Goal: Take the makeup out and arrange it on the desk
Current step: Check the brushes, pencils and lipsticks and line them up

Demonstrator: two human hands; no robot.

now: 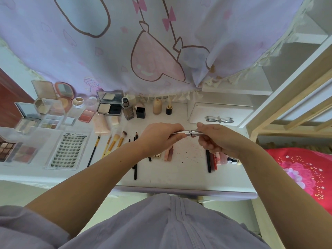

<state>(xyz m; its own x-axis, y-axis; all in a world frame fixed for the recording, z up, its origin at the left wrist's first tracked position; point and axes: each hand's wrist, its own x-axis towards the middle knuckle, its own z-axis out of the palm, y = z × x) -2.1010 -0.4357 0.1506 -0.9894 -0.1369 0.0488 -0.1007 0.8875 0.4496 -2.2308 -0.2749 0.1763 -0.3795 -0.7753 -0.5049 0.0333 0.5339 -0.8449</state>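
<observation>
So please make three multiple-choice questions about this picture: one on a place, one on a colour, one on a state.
1. Where does the false-lash tray lie?
A. left part of the desk
B. on the red bedding
C. on the white box

2. What colour are the handles of the brushes beside the tray?
A. blue
B. yellow
C. green

3. What is the state of the silver pen?
A. lying on the desk
B. standing among the bottles
C. held by both hands

Answers: 1 A, it lies left of the brushes; 2 B, the handles are yellow; 3 C, the left hand and right hand grip its ends above the desk.
</observation>
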